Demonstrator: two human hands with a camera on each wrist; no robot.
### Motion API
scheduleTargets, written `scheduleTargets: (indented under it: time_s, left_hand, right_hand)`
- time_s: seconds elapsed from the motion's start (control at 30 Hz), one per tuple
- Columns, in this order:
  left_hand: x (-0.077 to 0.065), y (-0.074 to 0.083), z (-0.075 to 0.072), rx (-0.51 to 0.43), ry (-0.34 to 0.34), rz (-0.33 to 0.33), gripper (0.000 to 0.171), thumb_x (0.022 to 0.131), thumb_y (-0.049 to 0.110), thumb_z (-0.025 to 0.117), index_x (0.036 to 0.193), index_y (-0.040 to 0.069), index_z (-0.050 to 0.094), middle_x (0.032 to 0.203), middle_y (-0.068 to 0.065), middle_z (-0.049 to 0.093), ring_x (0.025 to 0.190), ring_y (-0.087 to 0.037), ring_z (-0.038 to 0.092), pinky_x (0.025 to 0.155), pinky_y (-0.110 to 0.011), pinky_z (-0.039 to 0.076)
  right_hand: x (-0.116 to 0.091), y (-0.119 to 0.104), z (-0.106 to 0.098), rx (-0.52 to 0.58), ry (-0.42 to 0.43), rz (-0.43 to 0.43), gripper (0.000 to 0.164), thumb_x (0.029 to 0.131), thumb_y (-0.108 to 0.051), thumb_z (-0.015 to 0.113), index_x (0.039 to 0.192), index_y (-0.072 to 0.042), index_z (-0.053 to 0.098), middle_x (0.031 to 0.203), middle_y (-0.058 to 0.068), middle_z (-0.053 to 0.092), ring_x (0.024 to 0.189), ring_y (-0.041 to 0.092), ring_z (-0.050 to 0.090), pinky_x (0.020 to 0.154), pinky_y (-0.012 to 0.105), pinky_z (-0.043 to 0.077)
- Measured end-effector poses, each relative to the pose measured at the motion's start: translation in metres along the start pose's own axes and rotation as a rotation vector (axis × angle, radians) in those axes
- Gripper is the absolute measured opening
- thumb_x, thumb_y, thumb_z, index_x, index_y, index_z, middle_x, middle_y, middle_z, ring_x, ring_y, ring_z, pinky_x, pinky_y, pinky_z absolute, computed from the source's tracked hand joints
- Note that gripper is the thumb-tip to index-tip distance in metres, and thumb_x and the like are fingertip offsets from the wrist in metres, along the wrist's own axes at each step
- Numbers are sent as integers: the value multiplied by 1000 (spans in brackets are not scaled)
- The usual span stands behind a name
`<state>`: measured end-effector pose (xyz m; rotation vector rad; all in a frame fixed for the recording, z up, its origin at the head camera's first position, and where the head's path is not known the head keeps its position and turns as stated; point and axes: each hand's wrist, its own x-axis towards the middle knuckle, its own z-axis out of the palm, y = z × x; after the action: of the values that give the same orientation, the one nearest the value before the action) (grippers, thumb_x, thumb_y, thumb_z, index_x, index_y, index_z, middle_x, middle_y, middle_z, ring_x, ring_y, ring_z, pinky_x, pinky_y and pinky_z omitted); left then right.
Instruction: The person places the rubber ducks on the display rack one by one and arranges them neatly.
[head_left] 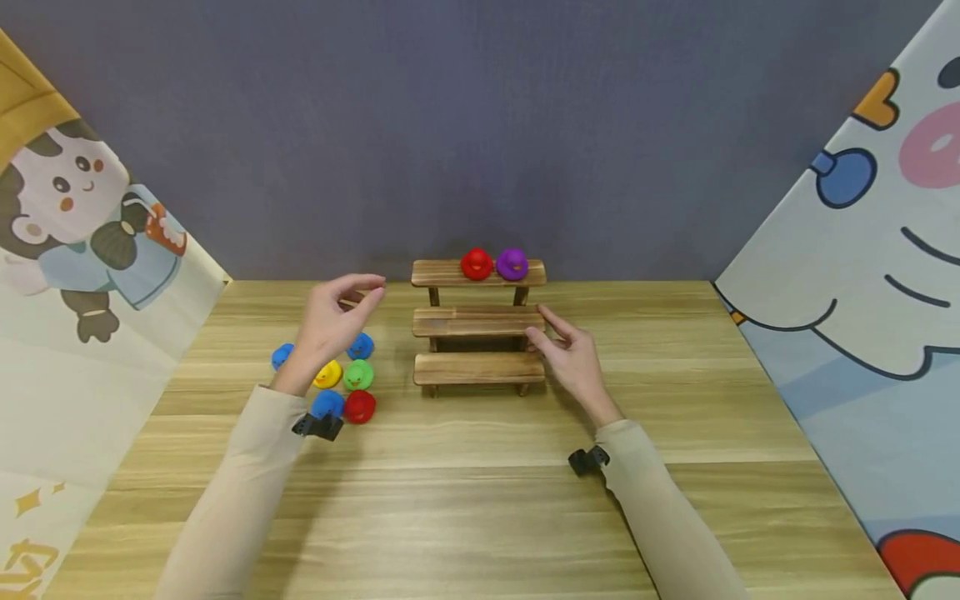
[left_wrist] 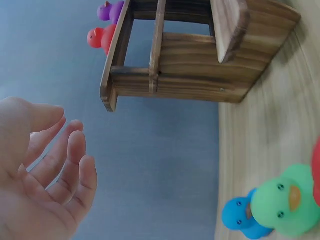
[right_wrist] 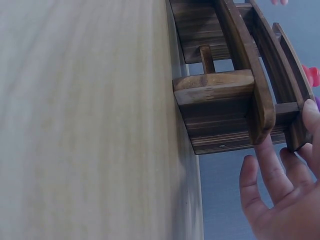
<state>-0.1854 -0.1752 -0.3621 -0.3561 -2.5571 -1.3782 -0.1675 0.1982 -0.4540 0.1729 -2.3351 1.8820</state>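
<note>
A three-tier wooden stand (head_left: 478, 368) sits on the table. On its top shelf a red rubber duck (head_left: 476, 264) stands beside a purple rubber duck (head_left: 512, 264). My left hand (head_left: 337, 312) hovers left of the stand with relaxed, slightly bent fingers and holds nothing; the left wrist view shows the hand (left_wrist: 50, 170) apart from the stand. My right hand (head_left: 572, 354) holds the right end of the middle shelf, thumb toward the front edge and a finger behind. Fingers (right_wrist: 272, 172) touch the stand's side in the right wrist view.
Left of the stand, below my left hand, lies a group of rubber ducks: a green duck (head_left: 357, 375), a yellow duck (head_left: 327, 374), a red duck (head_left: 360, 407) and several blue ones, such as the blue duck (head_left: 361, 346). A grey-blue wall (head_left: 480, 142) rises behind the table.
</note>
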Motion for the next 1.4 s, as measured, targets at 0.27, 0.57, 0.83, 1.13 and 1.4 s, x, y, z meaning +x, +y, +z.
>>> scheduleTargets:
  time_s: [0.27,0.57,0.83,1.13,1.4]
  left_hand:
    - [-11,-11,-10,18,28,-51,34,106,33,67,130,11,77,127,-12,77,94,-6,64,82,-14,51]
    - [-24,-32,-21,-1,57,-102,34,105,31,69,129,8,77,123,-17,76,78,4,63,63,-12,54]
    - [-38,-60,-42,80,102,-121,35,105,28,69,129,5,76,127,-21,75,84,12,59,68,-8,53]
    - [-51,-89,-66,141,119,-228,42,106,37,66,133,6,74,133,-21,71,85,14,56,64,-12,52]
    - [-57,-108,-78,176,100,-275,46,107,39,63,137,4,71,142,-24,66,86,14,52,65,-13,49]
  right_hand:
    - [0,-2,-1,-22,2,-18,57,103,-27,74,154,-10,57,143,20,68,84,23,81,49,19,41]
    - [-2,-1,1,-30,6,-11,56,103,-27,74,153,-12,57,151,14,63,92,40,79,49,18,42]
    - [-2,-1,2,-26,12,-3,57,102,-29,76,154,-13,57,145,16,67,81,10,80,49,19,42]
    - [-2,1,0,-33,11,3,56,102,-29,75,154,-14,57,147,16,66,85,18,81,58,17,50]
    - [-2,-1,1,-26,11,5,56,102,-30,75,154,-15,57,140,18,70,80,10,80,48,19,37]
